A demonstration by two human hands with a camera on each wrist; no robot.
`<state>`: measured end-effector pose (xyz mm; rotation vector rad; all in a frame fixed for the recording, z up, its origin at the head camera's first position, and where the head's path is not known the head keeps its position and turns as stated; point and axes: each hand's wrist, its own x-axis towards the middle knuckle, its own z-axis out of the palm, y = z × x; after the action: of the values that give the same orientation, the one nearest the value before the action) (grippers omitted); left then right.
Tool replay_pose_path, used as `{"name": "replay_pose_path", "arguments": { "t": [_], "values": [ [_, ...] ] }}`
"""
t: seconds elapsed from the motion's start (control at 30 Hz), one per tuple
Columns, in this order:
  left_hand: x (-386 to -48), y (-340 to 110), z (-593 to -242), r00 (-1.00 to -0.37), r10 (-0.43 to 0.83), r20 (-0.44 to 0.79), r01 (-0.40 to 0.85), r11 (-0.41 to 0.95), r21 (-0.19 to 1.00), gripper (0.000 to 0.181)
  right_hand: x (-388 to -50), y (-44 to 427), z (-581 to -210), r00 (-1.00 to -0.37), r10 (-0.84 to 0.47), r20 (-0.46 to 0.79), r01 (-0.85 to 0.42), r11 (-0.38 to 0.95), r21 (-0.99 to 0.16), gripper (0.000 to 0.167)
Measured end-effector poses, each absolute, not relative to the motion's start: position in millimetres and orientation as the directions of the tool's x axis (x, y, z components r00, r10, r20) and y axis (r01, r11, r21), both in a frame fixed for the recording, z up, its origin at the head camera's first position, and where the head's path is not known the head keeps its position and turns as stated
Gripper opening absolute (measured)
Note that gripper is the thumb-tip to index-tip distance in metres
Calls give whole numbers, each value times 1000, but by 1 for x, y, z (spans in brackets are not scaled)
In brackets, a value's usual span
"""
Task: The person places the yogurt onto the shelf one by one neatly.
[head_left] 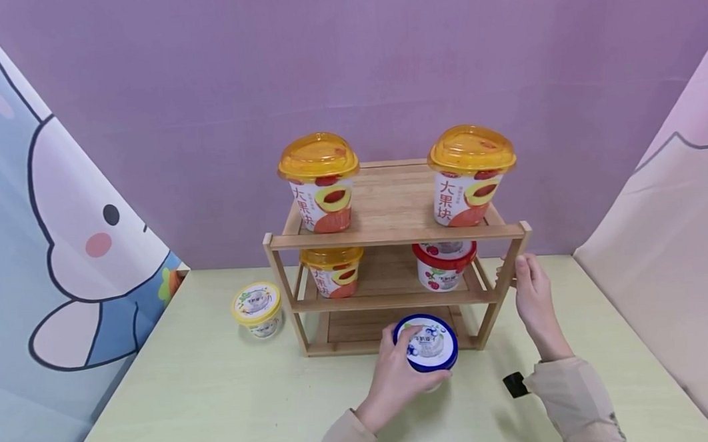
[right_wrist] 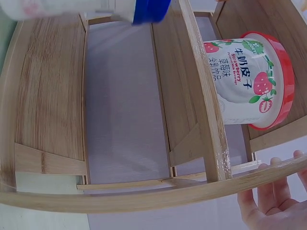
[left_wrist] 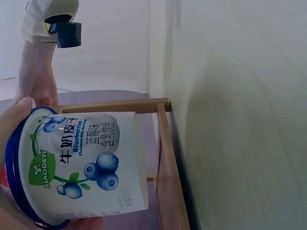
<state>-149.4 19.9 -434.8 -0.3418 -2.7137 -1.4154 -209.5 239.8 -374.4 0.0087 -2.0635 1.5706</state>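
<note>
A tub with a blue lid [head_left: 428, 344] is in my left hand [head_left: 393, 374], in front of the lowest tier of a wooden shelf rack [head_left: 391, 237]. Thumb and fingers grip it around the lid. The left wrist view shows blueberries printed on this white tub [left_wrist: 96, 163], which appears sideways there. At the rack's right upright is my right hand [head_left: 535, 305]. Its fingers [right_wrist: 266, 194] pass behind that wooden post, with the tips showing past its edge. A red-lidded strawberry tub [right_wrist: 244, 81] stands on the middle tier, near the right hand.
Two orange-lidded fruit cups, one left [head_left: 321, 189] and one right [head_left: 469, 181], stand on the top tier. Another orange-lidded cup [head_left: 334, 275] is on the middle tier's left. A yellow-lidded tub [head_left: 258, 309] sits on the table [head_left: 206, 389], left of the rack.
</note>
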Motion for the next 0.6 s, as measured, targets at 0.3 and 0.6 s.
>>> {"name": "replay_pose_path", "arguments": {
  "t": [0.3,0.6],
  "values": [
    [-158,37,-438,-969,145,199,246,566,787,73,-209,240,-374,-854,315,415,-313,326,-892,34],
    [-167,49,-446,-964,125,234,264,556,788,71,-210,240,-375,-852,307,425,-325,326,-888,39]
  ]
}}
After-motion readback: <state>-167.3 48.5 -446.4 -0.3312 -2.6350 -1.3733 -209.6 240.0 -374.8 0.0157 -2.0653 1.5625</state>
